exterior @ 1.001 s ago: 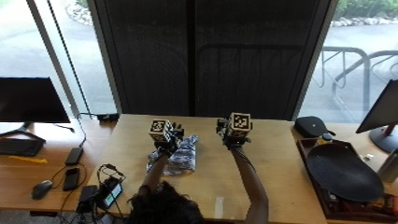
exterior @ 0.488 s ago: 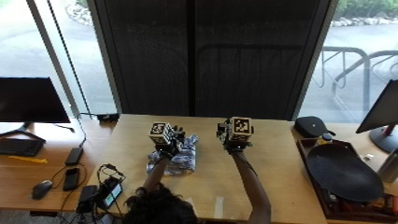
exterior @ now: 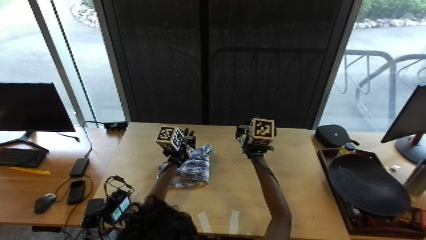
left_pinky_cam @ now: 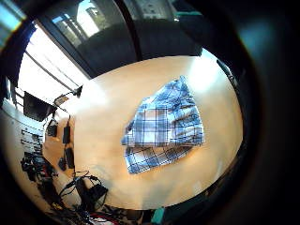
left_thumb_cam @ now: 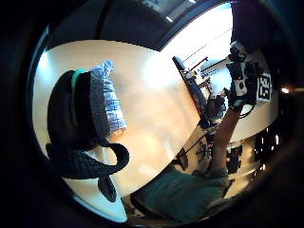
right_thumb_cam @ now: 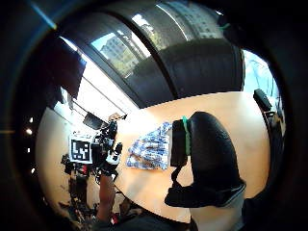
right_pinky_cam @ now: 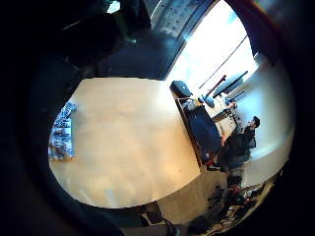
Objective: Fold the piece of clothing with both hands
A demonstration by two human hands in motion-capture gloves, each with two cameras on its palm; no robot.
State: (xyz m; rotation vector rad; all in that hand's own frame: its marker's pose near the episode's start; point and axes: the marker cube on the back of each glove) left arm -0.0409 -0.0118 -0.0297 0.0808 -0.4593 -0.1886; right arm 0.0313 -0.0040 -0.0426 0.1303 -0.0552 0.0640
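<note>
Both hands raised off bench [exterior: 219, 195]. Left hand [exterior: 178, 146] above folded blue plaid garment [exterior: 188, 169], fingers [left_thumb_cam: 80, 128] loosely curled, holding nothing. Right hand [exterior: 253, 141] well apart from garment, over bare bench, fingers [right_thumb_cam: 204, 149] relaxed, nothing held.

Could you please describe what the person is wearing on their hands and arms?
Both the left hand and the right hand wear black gloves. In the palm views the glove fabric looks quilted, and a green band crosses a thumb. The forearms are bare, with no sleeves reaching them.
</note>
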